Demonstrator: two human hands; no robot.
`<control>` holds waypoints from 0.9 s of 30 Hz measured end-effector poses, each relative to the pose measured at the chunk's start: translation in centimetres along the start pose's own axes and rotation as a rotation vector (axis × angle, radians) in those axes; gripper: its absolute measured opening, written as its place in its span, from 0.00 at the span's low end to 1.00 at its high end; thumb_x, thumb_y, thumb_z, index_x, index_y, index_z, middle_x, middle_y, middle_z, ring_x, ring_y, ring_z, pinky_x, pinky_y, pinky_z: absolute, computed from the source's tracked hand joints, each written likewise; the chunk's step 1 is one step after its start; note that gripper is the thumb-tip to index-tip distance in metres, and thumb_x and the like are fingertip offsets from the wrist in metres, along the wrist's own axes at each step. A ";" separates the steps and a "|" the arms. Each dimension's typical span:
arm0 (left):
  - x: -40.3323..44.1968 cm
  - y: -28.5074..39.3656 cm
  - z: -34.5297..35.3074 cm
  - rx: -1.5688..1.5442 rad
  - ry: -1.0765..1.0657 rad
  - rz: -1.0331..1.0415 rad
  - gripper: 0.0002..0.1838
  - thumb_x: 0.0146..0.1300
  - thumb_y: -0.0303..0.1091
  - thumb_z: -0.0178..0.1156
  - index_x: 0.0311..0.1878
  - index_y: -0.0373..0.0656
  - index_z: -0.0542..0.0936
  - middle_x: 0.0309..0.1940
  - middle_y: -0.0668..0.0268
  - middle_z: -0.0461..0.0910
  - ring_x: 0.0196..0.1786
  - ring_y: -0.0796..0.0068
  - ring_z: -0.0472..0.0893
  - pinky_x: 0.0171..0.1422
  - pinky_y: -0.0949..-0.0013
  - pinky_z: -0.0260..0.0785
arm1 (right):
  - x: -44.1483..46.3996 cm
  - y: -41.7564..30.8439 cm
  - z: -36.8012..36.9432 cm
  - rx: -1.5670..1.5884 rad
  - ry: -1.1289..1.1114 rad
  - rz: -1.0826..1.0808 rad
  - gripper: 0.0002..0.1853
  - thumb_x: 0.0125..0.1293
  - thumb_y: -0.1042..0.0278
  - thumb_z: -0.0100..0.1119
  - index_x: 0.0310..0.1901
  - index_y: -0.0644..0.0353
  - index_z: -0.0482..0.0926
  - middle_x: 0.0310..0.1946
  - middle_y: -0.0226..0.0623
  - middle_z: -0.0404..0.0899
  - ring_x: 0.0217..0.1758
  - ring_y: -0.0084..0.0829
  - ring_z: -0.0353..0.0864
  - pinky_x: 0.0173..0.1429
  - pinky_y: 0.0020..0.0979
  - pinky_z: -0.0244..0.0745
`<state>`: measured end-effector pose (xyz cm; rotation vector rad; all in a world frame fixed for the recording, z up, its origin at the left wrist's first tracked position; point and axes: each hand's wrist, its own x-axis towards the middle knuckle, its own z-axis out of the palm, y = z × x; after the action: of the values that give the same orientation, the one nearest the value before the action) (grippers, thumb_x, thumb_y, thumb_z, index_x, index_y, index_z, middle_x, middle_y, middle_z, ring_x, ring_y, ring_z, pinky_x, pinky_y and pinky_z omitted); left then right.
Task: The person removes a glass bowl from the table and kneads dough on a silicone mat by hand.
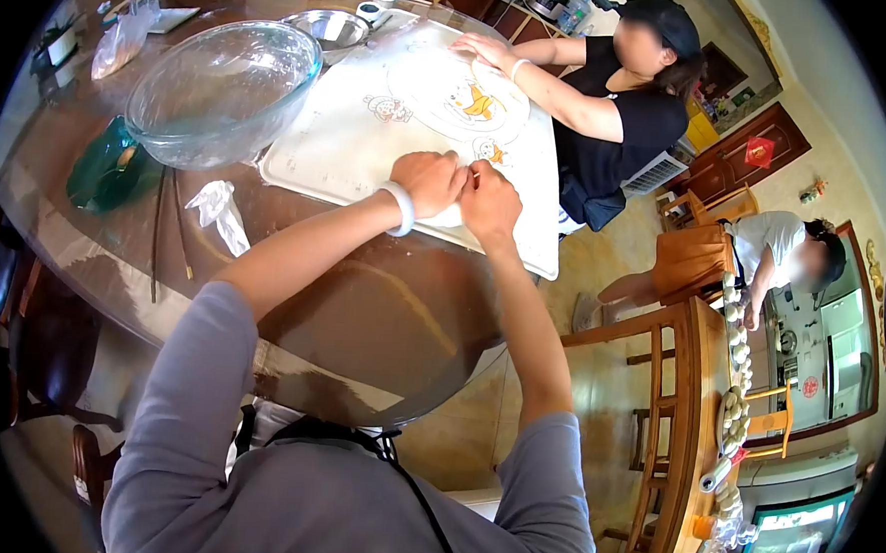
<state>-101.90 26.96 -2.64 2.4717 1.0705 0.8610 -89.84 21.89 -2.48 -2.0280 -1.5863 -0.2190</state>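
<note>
Both my hands meet at the near edge of a white board (329,165) printed with cartoon ducks. My left hand (426,183), with a pale band at the wrist, has its fingers curled in against the right. Also closed, my right hand (491,204) presses its thumb and fingers toward the left hand. A little pale matter seems to show between them, but the fingers hide what it is. Left of the board stands a large clear glass bowl (222,95) with whitish smears inside. A crumpled white tissue (221,215) lies nearer to me on the table.
Two chopsticks (157,236) and a green glass dish (113,169) lie at the left. Behind the glass bowl sits a metal bowl (331,30). Across the board, a co-worker's hands (490,51) rest on it. Another person stands by a wooden table (691,410) bearing many pale round pieces.
</note>
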 end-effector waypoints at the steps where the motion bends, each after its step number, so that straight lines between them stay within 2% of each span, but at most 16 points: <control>1: -0.2 -0.1 1.0 0.082 0.032 0.041 0.19 0.68 0.42 0.41 0.32 0.38 0.76 0.28 0.50 0.79 0.33 0.51 0.79 0.40 0.52 0.71 | -0.5 0.2 0.5 0.032 0.130 -0.125 0.07 0.62 0.65 0.52 0.32 0.57 0.77 0.29 0.44 0.79 0.32 0.47 0.80 0.38 0.44 0.74; 4: -0.6 -0.4 2.6 0.169 0.106 0.122 0.20 0.68 0.42 0.40 0.33 0.38 0.77 0.30 0.49 0.79 0.34 0.51 0.80 0.40 0.53 0.71 | -0.3 2.1 1.9 0.000 0.169 -0.310 0.07 0.63 0.67 0.52 0.33 0.59 0.77 0.30 0.45 0.79 0.32 0.49 0.80 0.35 0.44 0.73; 5: -0.3 -0.3 2.5 0.167 0.061 0.117 0.19 0.68 0.40 0.41 0.33 0.38 0.78 0.29 0.49 0.80 0.33 0.52 0.80 0.39 0.53 0.72 | -0.4 2.2 1.9 0.059 0.086 -0.231 0.06 0.63 0.67 0.51 0.34 0.60 0.76 0.30 0.48 0.79 0.33 0.50 0.79 0.35 0.45 0.73; 8: 1.4 0.1 1.6 0.171 -0.216 0.045 0.17 0.67 0.38 0.43 0.32 0.38 0.78 0.29 0.49 0.81 0.32 0.51 0.80 0.36 0.53 0.72 | 0.5 2.3 2.1 -0.006 0.046 -0.235 0.07 0.62 0.67 0.50 0.31 0.61 0.75 0.28 0.48 0.78 0.29 0.51 0.80 0.33 0.47 0.74; 13: 3.8 -0.9 2.6 0.229 -0.174 0.052 0.13 0.60 0.35 0.47 0.31 0.41 0.80 0.30 0.50 0.81 0.35 0.52 0.82 0.40 0.54 0.74 | 3.0 2.9 3.6 -0.104 0.095 -0.217 0.07 0.62 0.65 0.51 0.33 0.59 0.75 0.26 0.46 0.79 0.27 0.49 0.80 0.31 0.45 0.75; 17: 5.3 -1.7 3.2 0.182 -0.156 0.050 0.13 0.62 0.36 0.47 0.33 0.41 0.80 0.30 0.50 0.81 0.35 0.52 0.82 0.40 0.54 0.73 | 4.0 3.0 3.9 -0.089 0.140 -0.135 0.08 0.63 0.64 0.49 0.35 0.59 0.75 0.27 0.47 0.80 0.29 0.48 0.81 0.33 0.46 0.75; 19: 5.3 -1.6 2.8 0.194 -0.157 0.054 0.14 0.63 0.37 0.46 0.33 0.41 0.80 0.30 0.50 0.81 0.34 0.52 0.81 0.40 0.53 0.73 | 4.0 2.5 3.6 -0.101 0.031 -0.061 0.08 0.63 0.64 0.50 0.36 0.59 0.76 0.29 0.48 0.80 0.32 0.49 0.81 0.36 0.47 0.75; 21: 4.6 -1.0 2.1 0.189 -0.087 0.087 0.16 0.65 0.39 0.45 0.33 0.41 0.79 0.29 0.50 0.81 0.33 0.52 0.81 0.38 0.54 0.72 | 4.0 2.1 2.7 -0.051 -0.068 0.013 0.08 0.63 0.64 0.50 0.38 0.57 0.76 0.33 0.50 0.81 0.36 0.50 0.81 0.42 0.48 0.74; 25: 2.1 -0.5 -0.2 0.061 0.163 0.235 0.17 0.68 0.45 0.43 0.37 0.41 0.75 0.23 0.53 0.79 0.27 0.53 0.79 0.33 0.54 0.70 | 2.3 1.6 0.3 0.198 0.079 0.044 0.07 0.65 0.65 0.49 0.38 0.56 0.76 0.33 0.47 0.81 0.38 0.49 0.81 0.42 0.46 0.73; 27: 1.1 -1.0 -0.5 -0.022 0.265 0.282 0.18 0.68 0.47 0.43 0.39 0.41 0.73 0.24 0.54 0.77 0.29 0.53 0.78 0.36 0.54 0.70 | 1.2 1.3 -0.2 0.161 0.095 -0.018 0.06 0.64 0.66 0.50 0.37 0.56 0.76 0.32 0.46 0.80 0.37 0.48 0.80 0.42 0.45 0.73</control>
<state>-102.18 28.48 -2.36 2.5804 0.7914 1.3071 -88.21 22.60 -2.24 -1.8544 -1.5139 -0.1846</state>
